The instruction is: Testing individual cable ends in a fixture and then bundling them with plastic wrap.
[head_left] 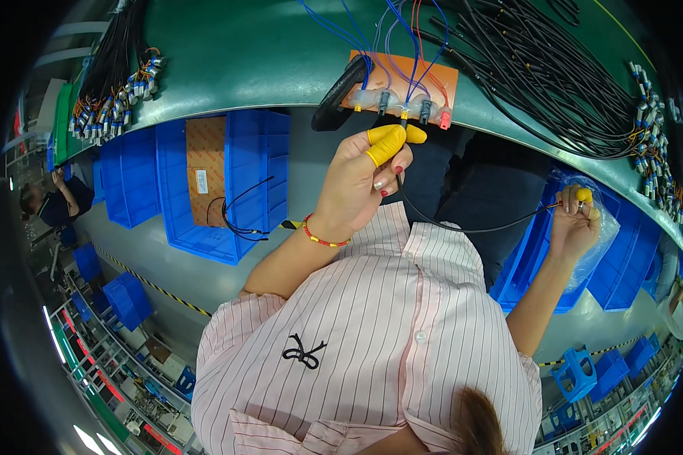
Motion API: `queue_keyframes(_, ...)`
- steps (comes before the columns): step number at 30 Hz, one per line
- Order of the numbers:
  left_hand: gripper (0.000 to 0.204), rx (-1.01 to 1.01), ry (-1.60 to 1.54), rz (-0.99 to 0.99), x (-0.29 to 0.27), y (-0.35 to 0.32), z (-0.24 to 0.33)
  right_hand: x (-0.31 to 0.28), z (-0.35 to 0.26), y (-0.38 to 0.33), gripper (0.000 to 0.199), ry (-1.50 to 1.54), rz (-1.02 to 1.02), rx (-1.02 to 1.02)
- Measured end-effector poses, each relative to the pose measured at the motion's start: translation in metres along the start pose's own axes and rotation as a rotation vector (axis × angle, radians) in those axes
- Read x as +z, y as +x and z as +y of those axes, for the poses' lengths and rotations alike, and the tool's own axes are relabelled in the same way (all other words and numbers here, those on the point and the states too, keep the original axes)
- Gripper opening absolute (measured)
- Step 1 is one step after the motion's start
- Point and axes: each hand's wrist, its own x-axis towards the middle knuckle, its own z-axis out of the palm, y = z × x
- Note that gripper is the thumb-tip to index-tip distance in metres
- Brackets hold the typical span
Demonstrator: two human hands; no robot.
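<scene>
A thin black cable (470,230) sags in a curve between my two hands. My left hand (364,171), with yellow finger cots on its thumb and a finger, pinches one end of it at a yellow-tipped connector (404,115). That connector sits on the front edge of an orange board (435,74), beside dark plugs and a red plug (445,119). Blue, purple and red wires (413,45) run up from the board. Off to the right, my right hand (575,220), also in yellow finger cots, is closed on the cable's other end, where thin orange-red wires show.
Black cables (539,68) lie heaped on the green bench (228,53), right of the board. Another bundle with metal ends (118,102) is at the left. Blue bins (273,167) stand below, one holding cardboard and a loose black cable (239,227). A person (57,199) is far left.
</scene>
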Motion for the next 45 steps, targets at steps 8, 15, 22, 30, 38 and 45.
queue_keyframes(8,0.028,0.011,-0.028,-0.100,-0.009,0.012,0.001,0.009,0.004,0.001,0.015,-0.032,0.005,-0.024)
queue_keyframes(15,0.037,-0.039,0.165,-0.122,-0.004,0.016,0.012,0.003,-0.014,-0.013,0.021,-0.067,-0.041,-0.163)
queue_keyframes(22,0.030,0.093,0.204,-0.030,-0.001,0.014,-0.003,-0.016,-0.019,-0.024,0.023,-0.016,-0.064,-0.225)
queue_keyframes(30,0.032,0.009,0.549,-0.121,0.019,-0.041,-0.034,-0.005,-0.052,-0.024,0.020,0.018,-0.086,-0.269)
queue_keyframes(38,0.038,0.430,0.644,-0.177,0.089,0.025,0.015,0.004,-0.120,0.020,0.013,0.115,-0.061,-0.445)
queue_keyframes(45,0.076,0.805,1.669,-0.013,0.130,0.068,0.016,-0.016,-0.145,0.088,0.019,0.199,-0.116,-0.424)
